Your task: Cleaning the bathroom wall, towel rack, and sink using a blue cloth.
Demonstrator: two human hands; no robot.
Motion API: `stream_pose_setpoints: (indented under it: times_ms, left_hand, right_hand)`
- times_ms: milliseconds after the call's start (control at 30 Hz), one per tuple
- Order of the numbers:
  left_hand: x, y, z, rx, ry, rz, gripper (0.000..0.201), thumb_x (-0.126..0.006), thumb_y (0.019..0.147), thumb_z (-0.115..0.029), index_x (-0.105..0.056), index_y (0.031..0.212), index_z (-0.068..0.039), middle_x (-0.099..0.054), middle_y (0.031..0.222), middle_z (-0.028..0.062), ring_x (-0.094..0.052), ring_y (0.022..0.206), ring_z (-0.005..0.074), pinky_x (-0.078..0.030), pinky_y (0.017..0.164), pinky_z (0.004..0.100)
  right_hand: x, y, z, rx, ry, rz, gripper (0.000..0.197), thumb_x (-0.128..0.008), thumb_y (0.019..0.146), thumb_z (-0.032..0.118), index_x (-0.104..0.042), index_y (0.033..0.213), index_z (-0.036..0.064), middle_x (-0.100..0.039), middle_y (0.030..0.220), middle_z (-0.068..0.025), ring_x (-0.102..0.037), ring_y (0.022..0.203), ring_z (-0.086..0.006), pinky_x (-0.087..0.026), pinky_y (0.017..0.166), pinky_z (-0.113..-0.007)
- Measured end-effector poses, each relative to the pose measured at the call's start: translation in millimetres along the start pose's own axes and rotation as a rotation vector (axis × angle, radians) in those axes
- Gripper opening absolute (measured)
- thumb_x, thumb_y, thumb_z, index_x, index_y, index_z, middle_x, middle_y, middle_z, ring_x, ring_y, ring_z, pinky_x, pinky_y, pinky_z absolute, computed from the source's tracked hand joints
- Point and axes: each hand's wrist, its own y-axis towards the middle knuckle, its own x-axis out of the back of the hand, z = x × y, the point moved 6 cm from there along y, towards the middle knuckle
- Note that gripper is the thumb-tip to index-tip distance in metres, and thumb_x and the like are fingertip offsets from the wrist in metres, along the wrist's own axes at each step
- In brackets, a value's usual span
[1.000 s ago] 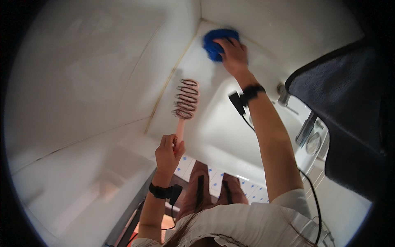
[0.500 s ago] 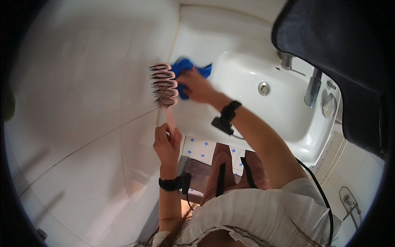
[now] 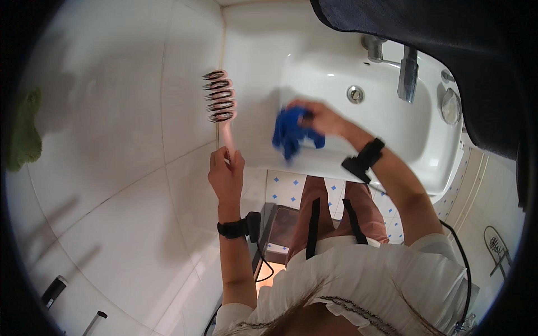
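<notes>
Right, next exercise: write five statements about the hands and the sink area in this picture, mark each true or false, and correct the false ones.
1. The left hand holds a pink brush by its handle. True.
2. The right hand holds a yellow sponge. False: it holds a blue cloth.
3. In the picture, the drain lies to the right of the blue cloth. True.
4. The brush's bristles point toward the picture's right. False: they point left, toward the tiled wall.
5. A black band is worn on the left wrist. True.
</notes>
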Motion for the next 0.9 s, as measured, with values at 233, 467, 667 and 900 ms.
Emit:
stream_pose_setpoints:
  times_ms: [233, 467, 667, 900]
  left_hand:
    - [-27.1, -4.0, -6.4, 0.050, -0.097, 0.120, 0.018, -0.067, 0.088, -0.019, -0.060, 0.095, -0.004, -0.059, 0.080, 0.0063, -0.052, 0.057, 0.0181, -0.046, 0.056, 0.0318]
    - [-19.3, 2.2, 7.0, 0.101, -0.131, 0.109, 0.019, -0.065, 0.089, -0.020, -0.062, 0.095, -0.002, -0.060, 0.077, 0.0067, -0.051, 0.056, 0.0170, -0.045, 0.055, 0.0308]
    - [-39.0, 6.3, -0.2, 0.021, -0.097, 0.171, 0.020, -0.064, 0.090, -0.022, -0.063, 0.093, -0.002, -0.060, 0.076, 0.0074, -0.052, 0.056, 0.0180, -0.045, 0.055, 0.0314]
    - [-72.8, -3.3, -19.5, 0.205, -0.438, 0.463, 0.026, -0.057, 0.096, -0.026, -0.065, 0.099, -0.001, -0.059, 0.077, 0.0030, -0.051, 0.061, 0.0116, -0.045, 0.060, 0.0271]
  right_hand:
    - [67.6, 92.0, -6.4, 0.187, -0.579, -0.466, 0.036, -0.062, 0.088, 0.010, -0.054, 0.123, 0.0162, -0.059, 0.118, -0.0135, -0.057, 0.110, -0.0323, -0.047, 0.094, -0.039]
    - [-63.1, 32.6, 2.9, 0.012, -0.433, -0.154, 0.041, -0.063, 0.078, 0.002, -0.058, 0.114, 0.0203, -0.057, 0.117, -0.0041, -0.054, 0.116, -0.0272, -0.051, 0.087, -0.040]
    - [-91.3, -43.0, 11.2, 0.048, -0.541, 0.055, 0.041, -0.059, 0.077, -0.001, -0.060, 0.112, 0.0198, -0.059, 0.121, -0.0015, -0.055, 0.117, -0.0239, -0.051, 0.083, -0.041]
    - [-47.3, -115.6, 1.4, -0.068, -0.586, 0.176, 0.044, -0.060, 0.075, -0.002, -0.060, 0.113, 0.0202, -0.060, 0.122, -0.0014, -0.055, 0.118, -0.0225, -0.050, 0.088, -0.039]
